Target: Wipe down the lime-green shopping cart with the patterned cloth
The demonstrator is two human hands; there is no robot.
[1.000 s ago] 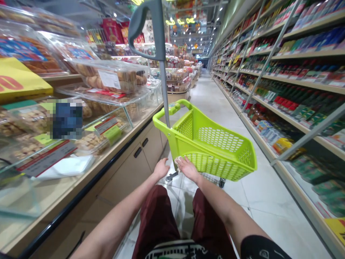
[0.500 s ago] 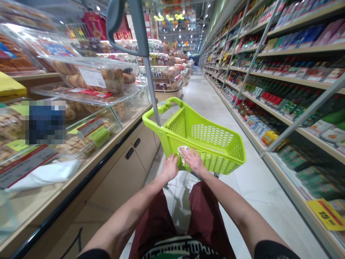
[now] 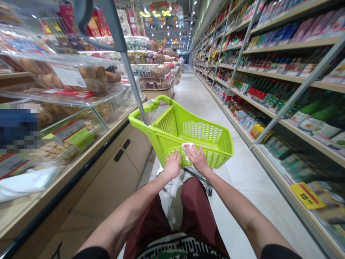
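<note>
A lime-green shopping cart basket (image 3: pixel 161 133) with perforated sides stands before my knees, its handle end at the left. My right hand (image 3: pixel 198 159) presses a crumpled white cloth with darker marks (image 3: pixel 185 146) against the near side of the basket, fingers spread over it. Left of it, my left hand (image 3: pixel 173 165) rests its outstretched fingers on the same mesh side, holding nothing. Part of the cloth is hidden under the right fingers.
A grey pole with a hooked top (image 3: pixel 132 79) rises by the cart handle. Packed baked goods (image 3: pixel 72 75) fill the glass-edged counter at left. Shelves of bottles and cartons (image 3: pixel 272 97) line the right. A tiled aisle floor (image 3: pixel 188 82) runs ahead.
The cloth and my right hand have slid rightward along the basket side. My left hand has also shifted right, its fingers now flat on the mesh. The whole view has turned slightly right.
</note>
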